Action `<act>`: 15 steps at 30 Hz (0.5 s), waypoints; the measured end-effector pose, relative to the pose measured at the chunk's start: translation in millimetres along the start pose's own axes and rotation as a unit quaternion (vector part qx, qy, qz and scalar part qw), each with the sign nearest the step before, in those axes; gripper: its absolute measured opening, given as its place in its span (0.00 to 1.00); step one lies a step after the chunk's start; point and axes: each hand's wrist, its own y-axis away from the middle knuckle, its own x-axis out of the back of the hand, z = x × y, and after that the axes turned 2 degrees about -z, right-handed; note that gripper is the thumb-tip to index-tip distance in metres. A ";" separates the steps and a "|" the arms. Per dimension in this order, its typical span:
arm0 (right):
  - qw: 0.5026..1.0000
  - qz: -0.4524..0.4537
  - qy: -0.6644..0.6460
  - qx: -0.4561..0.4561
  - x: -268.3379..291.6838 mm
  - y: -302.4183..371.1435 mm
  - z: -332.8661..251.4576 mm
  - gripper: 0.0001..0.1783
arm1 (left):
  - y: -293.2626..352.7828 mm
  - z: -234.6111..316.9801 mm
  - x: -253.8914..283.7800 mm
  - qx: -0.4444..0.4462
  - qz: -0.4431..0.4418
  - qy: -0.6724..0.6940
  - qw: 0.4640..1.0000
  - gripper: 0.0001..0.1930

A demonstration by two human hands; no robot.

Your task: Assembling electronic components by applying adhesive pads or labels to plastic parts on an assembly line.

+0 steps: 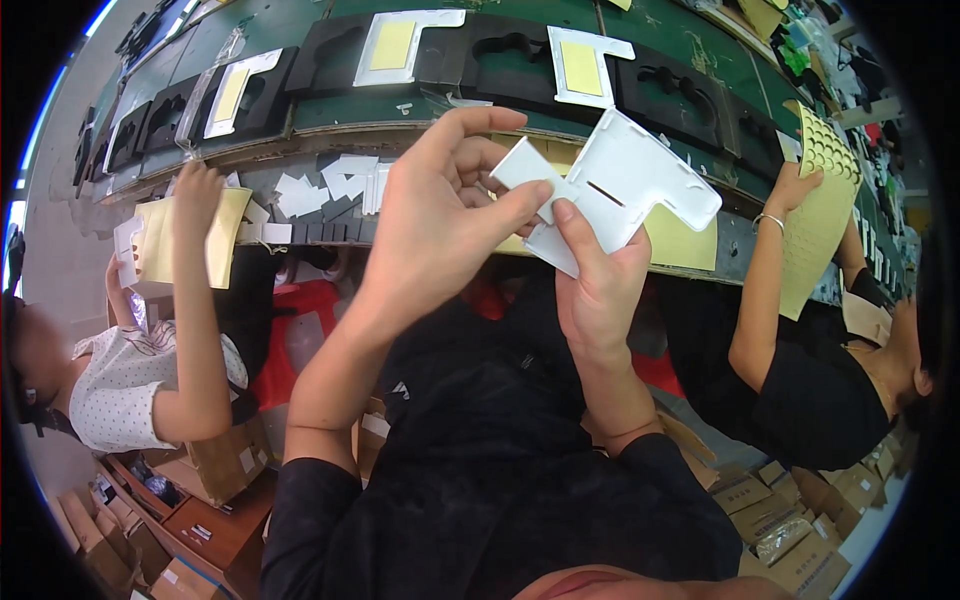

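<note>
My left hand (425, 215) pinches a small flat white rectangular piece (522, 168) between thumb and fingers. Its lower end is over the inside of a white plastic shell (645, 165); whether the two touch, I cannot tell. The shell has raised rims, a narrow dark slot and an arm sticking out at one side. My right hand (605, 285) grips it at the near edge, thumb on the inner face and the other fingers mostly hidden beneath. Behind the shell, a yellow sheet (685, 240) lies on the bench edge.
Black foam trays (325, 60) line the green table (440, 105), several bearing white shells with yellow rectangles, such as one shell (580, 72). Loose white pieces (300, 195) lie to the left. Co-workers sit at both sides, each holding a yellow sheet. Cardboard boxes (215, 465) stand on the floor.
</note>
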 end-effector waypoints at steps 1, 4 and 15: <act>0.999 0.025 -0.025 0.032 -5.1 1.5 1.9 0.20 | 1.1 -4.1 -4.0 -0.031 0.037 -0.038 0.998 0.26; 0.996 0.056 -0.036 0.055 -15.2 5.9 1.4 0.21 | -2.1 -14.2 -9.5 -0.112 0.087 -0.086 0.986 0.23; 0.995 0.055 -0.032 0.081 -22.5 10.9 -3.0 0.22 | 0.0 -11.1 -6.7 -0.128 0.057 -0.016 0.990 0.18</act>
